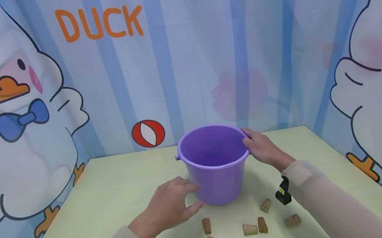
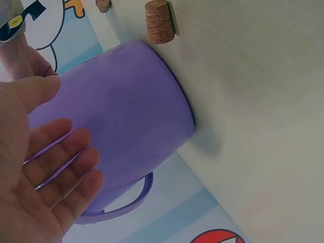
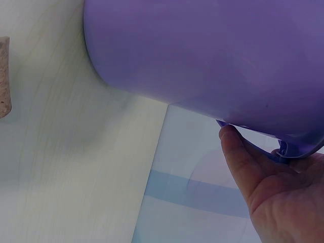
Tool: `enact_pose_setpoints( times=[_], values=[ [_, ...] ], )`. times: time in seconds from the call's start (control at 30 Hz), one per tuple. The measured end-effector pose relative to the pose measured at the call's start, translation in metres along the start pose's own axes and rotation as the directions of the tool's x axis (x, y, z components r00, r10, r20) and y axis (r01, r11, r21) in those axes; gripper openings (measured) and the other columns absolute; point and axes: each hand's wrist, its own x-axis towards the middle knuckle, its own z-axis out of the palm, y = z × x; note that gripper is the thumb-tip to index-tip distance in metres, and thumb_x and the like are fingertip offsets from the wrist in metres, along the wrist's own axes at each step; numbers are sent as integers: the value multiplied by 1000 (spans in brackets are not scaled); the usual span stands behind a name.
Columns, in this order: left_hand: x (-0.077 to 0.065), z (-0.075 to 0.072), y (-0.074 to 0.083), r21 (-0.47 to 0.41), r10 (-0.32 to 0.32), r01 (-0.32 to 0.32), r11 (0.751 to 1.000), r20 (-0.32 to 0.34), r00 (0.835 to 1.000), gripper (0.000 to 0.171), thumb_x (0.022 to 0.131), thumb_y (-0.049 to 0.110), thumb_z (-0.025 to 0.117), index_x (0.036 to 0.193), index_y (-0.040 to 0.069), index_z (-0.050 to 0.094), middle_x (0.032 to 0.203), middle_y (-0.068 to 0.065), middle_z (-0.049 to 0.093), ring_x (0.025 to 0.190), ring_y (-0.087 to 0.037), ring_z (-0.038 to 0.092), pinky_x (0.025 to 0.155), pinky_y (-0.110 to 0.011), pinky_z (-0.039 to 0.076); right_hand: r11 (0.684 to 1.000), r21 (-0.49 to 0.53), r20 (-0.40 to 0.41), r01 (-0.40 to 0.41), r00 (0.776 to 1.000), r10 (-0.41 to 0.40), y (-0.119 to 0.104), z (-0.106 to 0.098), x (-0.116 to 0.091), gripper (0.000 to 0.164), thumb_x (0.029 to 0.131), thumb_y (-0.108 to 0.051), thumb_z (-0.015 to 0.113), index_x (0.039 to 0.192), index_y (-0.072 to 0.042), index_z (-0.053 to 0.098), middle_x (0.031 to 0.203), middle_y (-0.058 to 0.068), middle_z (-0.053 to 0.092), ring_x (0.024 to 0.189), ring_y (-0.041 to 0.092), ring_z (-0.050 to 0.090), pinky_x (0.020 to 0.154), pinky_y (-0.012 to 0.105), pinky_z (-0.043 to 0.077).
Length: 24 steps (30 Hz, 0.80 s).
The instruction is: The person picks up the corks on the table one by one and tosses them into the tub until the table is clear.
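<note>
A purple bucket stands upright on the pale table, its opening facing up. At its right side, my right hand grips the rim and the handle where they meet. My left hand is beside the bucket's front left wall, its fingers spread and slightly bent, holding nothing. In the left wrist view, the palm and fingers of the left hand are seen in front of the purple wall. Whether its fingertips touch the wall, I cannot tell. The inside of the bucket shows only in part.
Several corks lie on the table in front of the bucket, among them a cork near the left hand and a cork by the right sleeve. Behind the table hangs a curtain with duck prints.
</note>
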Motion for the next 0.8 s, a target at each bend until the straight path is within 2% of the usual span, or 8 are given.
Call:
enact_pose_setpoints(
  times=[0.37, 0.6, 0.8],
  values=[
    [-4, 4, 2, -44, -45, 47, 998, 61, 997, 33, 85, 29, 84, 111, 11, 78, 104, 2, 77, 95, -15, 70, 79, -33, 60, 1000, 12, 3, 9, 1000, -9, -2, 0, -1, 56, 104, -18, 33, 157, -2, 36, 137, 23, 61, 112, 34, 65, 95, 50, 51],
    [-10, 11, 0, -93, -49, 58, 994, 95, 994, 36, 87, 30, 82, 115, 9, 75, 110, -1, 76, 104, -17, 70, 87, -37, 59, 1000, 10, 2, 9, 1000, -9, -2, -1, -1, 56, 104, -18, 33, 157, -2, 36, 138, 23, 60, 112, 35, 65, 95, 50, 51],
    [-16, 20, -2, -123, -50, 65, 990, 126, 991, 35, 88, 32, 81, 115, 11, 75, 107, 0, 75, 101, -14, 68, 85, -35, 59, 1000, 11, 5, 5, 1000, -5, 0, 0, -1, 57, 105, -20, 33, 159, -2, 34, 141, 24, 58, 114, 35, 65, 97, 51, 51]
  ],
)
